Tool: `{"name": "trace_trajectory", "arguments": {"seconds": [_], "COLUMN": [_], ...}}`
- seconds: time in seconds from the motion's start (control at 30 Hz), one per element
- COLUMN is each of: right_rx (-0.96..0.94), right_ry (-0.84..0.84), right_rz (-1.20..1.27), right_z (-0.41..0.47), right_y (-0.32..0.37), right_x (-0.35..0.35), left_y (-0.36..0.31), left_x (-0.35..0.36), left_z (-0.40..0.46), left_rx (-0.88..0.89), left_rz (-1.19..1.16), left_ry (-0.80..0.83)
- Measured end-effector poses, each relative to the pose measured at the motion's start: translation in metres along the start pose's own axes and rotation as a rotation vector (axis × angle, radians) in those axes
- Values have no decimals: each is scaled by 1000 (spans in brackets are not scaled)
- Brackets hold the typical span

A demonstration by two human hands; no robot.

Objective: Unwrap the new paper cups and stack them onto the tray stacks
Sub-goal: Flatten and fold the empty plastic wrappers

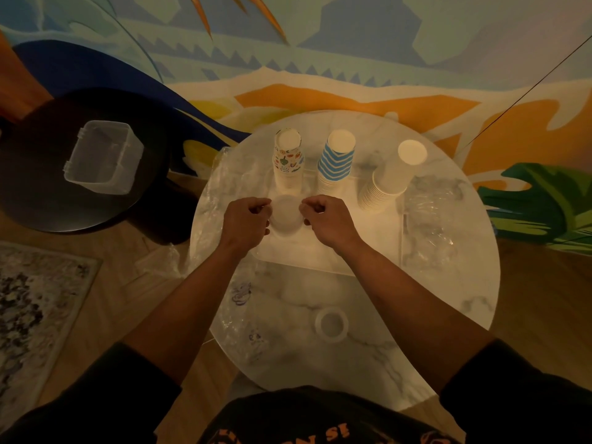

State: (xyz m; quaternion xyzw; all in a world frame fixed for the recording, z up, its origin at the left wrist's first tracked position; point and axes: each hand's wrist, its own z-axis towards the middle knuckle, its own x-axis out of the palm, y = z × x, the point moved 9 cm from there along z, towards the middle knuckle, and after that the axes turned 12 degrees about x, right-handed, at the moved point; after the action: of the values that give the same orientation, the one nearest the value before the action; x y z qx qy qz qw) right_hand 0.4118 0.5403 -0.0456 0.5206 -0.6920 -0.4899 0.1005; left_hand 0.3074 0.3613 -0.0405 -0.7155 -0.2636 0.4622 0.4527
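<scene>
On the round marble table [368, 315] by a mural wall [320, 59], left hand [245, 221] and right hand [330, 222] pinch wrapped cups [286, 216].

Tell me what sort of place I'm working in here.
Probably a café or lounge corner, not a workshop: a round marble table against a painted tropical mural, wood floor, and stacks of paper cups on a clear tray.

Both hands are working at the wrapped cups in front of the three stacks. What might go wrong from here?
The left hand and right hand pinch the wrapped cups just in front of the patterned stack and striped stack; a sharp tug may topple them. The white stack already leans. Loose plastic wrap could snag.
</scene>
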Motion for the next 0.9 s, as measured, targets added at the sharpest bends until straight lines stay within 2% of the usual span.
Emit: {"name": "trace_trajectory", "arguments": {"seconds": [0.27,0.6,0.77,0.9], "right_rx": [-42,-61,-11,54], "right_ry": [-39,-11,28,28], "right_rz": [-48,-107,-124,-156], "right_z": [0,-25,-50,-67], "right_y": [1,-24,-65,-107], "right_x": [-5,-25,-35,-44], "left_y": [-7,-1,12,24], "left_x": [-7,-20,-5,31], "left_z": [-2,-34,-70,-109], "left_rx": [91,107,82,39], "left_rz": [87,68,107,86], "left_ry": [-27,-37,48,208]}}
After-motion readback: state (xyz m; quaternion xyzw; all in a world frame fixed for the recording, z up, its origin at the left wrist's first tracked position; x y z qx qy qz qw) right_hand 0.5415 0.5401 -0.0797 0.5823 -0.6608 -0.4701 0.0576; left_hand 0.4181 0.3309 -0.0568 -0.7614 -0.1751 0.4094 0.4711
